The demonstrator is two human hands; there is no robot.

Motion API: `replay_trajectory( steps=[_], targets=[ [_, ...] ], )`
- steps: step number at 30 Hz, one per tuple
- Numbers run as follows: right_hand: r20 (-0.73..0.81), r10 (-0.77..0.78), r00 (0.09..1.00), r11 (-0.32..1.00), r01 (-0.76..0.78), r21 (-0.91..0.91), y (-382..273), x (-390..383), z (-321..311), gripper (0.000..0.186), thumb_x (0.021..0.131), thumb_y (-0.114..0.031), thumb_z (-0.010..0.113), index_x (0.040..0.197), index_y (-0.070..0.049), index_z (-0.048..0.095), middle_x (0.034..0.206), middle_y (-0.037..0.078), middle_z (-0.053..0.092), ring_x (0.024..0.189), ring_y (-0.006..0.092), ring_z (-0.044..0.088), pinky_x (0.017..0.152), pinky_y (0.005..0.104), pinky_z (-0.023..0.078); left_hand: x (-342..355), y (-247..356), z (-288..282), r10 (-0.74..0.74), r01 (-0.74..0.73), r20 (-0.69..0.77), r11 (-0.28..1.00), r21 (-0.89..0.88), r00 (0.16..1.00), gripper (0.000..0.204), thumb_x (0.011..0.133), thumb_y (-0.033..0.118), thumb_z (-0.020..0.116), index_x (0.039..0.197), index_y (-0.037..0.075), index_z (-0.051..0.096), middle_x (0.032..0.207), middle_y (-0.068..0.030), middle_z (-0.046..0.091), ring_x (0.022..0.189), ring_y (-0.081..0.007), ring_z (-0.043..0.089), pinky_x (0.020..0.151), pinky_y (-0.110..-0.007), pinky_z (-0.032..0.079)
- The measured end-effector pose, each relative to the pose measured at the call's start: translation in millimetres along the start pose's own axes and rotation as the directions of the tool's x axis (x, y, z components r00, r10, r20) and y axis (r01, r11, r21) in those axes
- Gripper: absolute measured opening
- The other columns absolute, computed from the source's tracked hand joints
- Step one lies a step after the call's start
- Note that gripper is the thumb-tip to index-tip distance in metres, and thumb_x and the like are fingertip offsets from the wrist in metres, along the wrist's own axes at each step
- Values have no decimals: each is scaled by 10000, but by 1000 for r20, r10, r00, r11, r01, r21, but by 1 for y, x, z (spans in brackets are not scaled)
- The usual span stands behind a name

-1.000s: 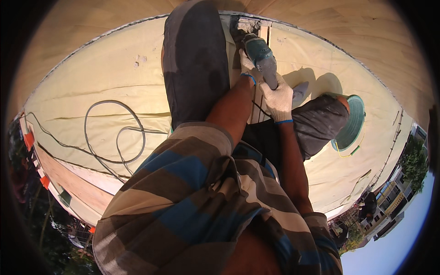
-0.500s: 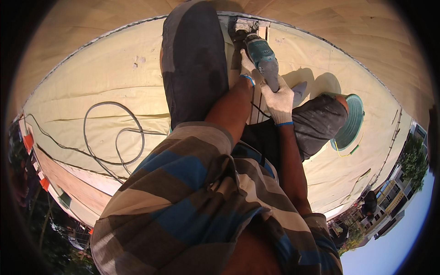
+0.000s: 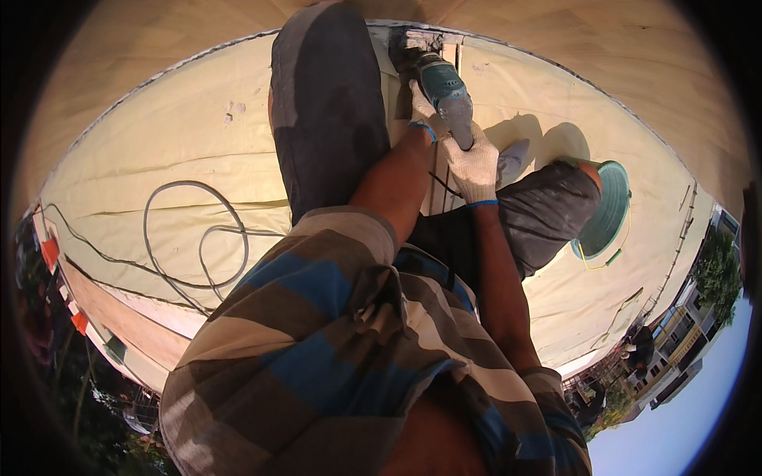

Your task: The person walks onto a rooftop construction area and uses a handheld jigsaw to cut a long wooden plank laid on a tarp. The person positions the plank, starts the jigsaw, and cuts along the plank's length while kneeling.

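Observation:
A teal power tool with a grey rear handle, shaped like an angle grinder [image 3: 444, 91], points away from me toward the wall's foot. My right hand [image 3: 473, 166], in a cream knitted glove with a blue cuff, is wrapped round its rear handle. Gloved the same way, my left hand [image 3: 421, 105] grips the front left side of the grinder, its fingers partly hidden by the tool. The grinder's front end sits at a dark, rough patch [image 3: 409, 49] by the wall; its working tip cannot be made out.
My bent knees flank the tool. A green bucket [image 3: 609, 210] lies tipped beside my right knee. To the left, a grey cable [image 3: 193, 184] loops over the pale yellow sheeting [image 3: 103, 186]. The curved wall [image 3: 556, 36] rises ahead; buildings [image 3: 675, 337] stand beyond the right edge.
The grinder and both hands have shifted slightly left in view, along with my left knee. Both hands keep their hold.

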State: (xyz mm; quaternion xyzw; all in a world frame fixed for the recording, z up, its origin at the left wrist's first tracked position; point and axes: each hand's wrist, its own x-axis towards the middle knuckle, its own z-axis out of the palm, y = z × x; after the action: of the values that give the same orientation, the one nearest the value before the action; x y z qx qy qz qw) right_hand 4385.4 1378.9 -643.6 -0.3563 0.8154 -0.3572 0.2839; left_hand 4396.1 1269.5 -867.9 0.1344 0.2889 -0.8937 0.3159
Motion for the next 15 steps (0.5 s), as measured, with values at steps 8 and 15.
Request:
replay_trajectory(
  steps=[8, 15],
  targets=[
    [27, 82, 996, 987, -85, 137, 8, 15, 6, 323, 882, -257, 759, 988, 42, 696, 731, 45, 667, 651, 83, 601, 620, 288, 504, 3, 12, 25, 162, -134, -121, 968, 211, 979, 714, 1012, 753, 339, 1194, 162, 696, 1180, -77, 724, 1021, -323, 682, 938, -539, 563],
    [-12, 82, 997, 997, -82, -16, 3, 30, -6, 361, 871, -281, 755, 987, 59, 719, 700, 65, 679, 643, 111, 640, 630, 324, 532, 2, -7, 38, 215, -155, -186, 944, 291, 959, 802, 981, 767, 425, 1421, 115, 580, 1497, -108, 569, 1354, -325, 531, 1162, -500, 412]
  ],
)
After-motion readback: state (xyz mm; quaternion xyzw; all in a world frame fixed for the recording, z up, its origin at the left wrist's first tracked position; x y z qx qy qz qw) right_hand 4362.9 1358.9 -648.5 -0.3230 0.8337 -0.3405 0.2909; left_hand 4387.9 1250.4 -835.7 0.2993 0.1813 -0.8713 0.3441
